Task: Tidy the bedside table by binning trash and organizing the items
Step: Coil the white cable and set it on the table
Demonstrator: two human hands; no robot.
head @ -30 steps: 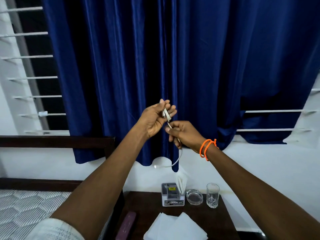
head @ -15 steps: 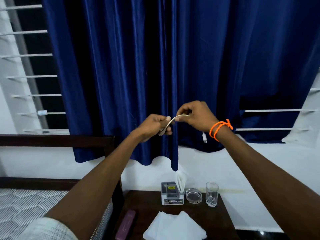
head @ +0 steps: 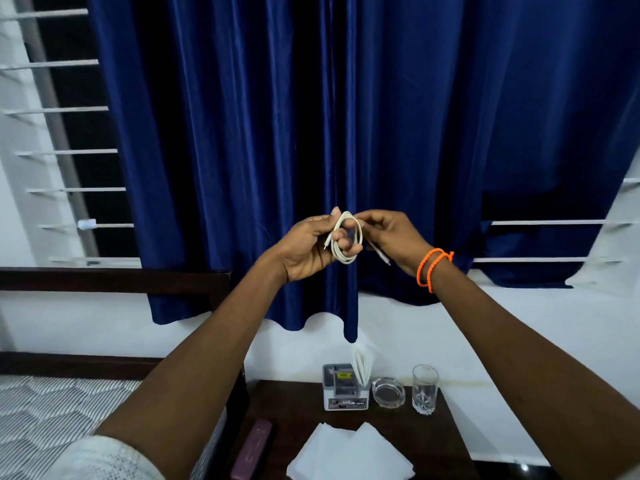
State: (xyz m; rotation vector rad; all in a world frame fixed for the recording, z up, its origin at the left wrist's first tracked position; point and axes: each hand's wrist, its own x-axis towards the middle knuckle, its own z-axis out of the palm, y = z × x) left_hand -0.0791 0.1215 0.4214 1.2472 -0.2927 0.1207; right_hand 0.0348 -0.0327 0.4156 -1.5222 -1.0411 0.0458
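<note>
Coiling white cable (head: 347,241) in the air above the surface (head: 298,407): left hand (head: 311,247) gripping the loops, right hand (head: 393,237) pinching the loose end. Next, probably tucking this end, then laying the coil down neatly.

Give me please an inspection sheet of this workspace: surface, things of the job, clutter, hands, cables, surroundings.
Surface: dark wooden bedside table, low in the view.
Job's things: white cable, wound in a loop; small box holding folded paper; glass ashtray; drinking glass, upright; maroon case at the table's left edge.
Clutter: loose white tissues at the table's front.
Hands: left hand keeps the loop in its grip; right hand pinches the cable's free end; orange bands on the right wrist.
Cables: only the white one, its plug hanging under the right hand.
Surroundings: blue curtain, window bars, bed at the left, white wall.
</note>
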